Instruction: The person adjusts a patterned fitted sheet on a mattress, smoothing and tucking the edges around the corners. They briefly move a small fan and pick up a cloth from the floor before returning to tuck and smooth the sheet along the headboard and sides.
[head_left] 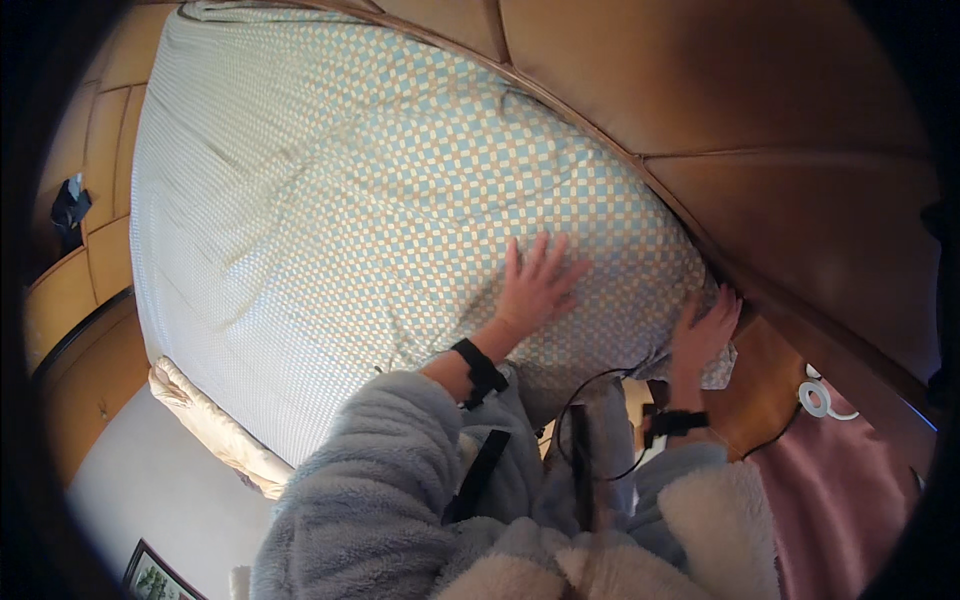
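A checkered bed sheet (400, 190) in blue, cream and tan covers the bed, with soft creases running across it. My left hand (535, 288) rests on the sheet with its fingers spread, holding nothing. Farther right, at the sheet's corner beside the brown padded headboard (790, 230), is my right hand (705, 330). Its fingers are stretched out against the sheet's edge. Black straps circle both wrists, and fluffy grey sleeves cover my forearms.
The headboard borders the bed along the right. A thin black cable (570, 420) loops in front of my body. A white ring-shaped object (815, 398) and pink fabric (830, 500) lie at the right. Rolled cream bedding (210, 425) hangs at the bed's left edge.
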